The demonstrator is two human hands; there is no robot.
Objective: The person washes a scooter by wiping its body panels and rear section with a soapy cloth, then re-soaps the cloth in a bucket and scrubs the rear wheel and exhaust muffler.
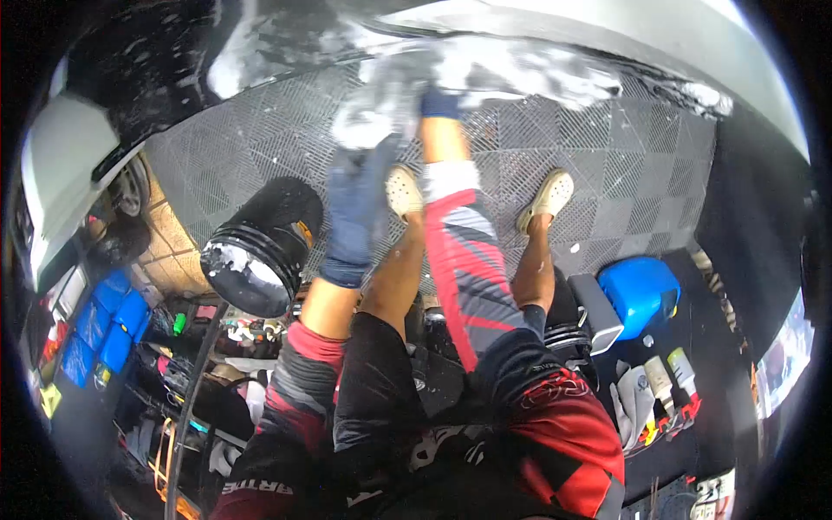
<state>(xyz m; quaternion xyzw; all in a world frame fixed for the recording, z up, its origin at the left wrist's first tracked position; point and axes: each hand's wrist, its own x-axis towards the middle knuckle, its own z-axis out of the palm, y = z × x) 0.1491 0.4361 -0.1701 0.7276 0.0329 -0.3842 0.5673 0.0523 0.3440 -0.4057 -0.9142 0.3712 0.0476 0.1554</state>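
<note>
My left hand (360, 195), in a dark blue glove, reaches forward beside the black bucket. It is smeared by motion, and its fingers cannot be made out. A white, foam-covered mass (368, 121) lies right at its fingertips; whether this is a soaked cloth, a mitt or loose foam is unclear. My right hand (440, 104), gloved in dark blue too, is up against the lower edge of the car body (555, 43). White foam (511, 69) hides its fingers there. Suds coat much of this dark and light bodywork.
A black bucket (290, 217) with foam inside is at left on the grey grid floor (598, 191). To the right sit a blue container (640, 296) and several bottles (660, 381). Blue packages (108, 321) lie at far left. My feet wear cream clogs (555, 192).
</note>
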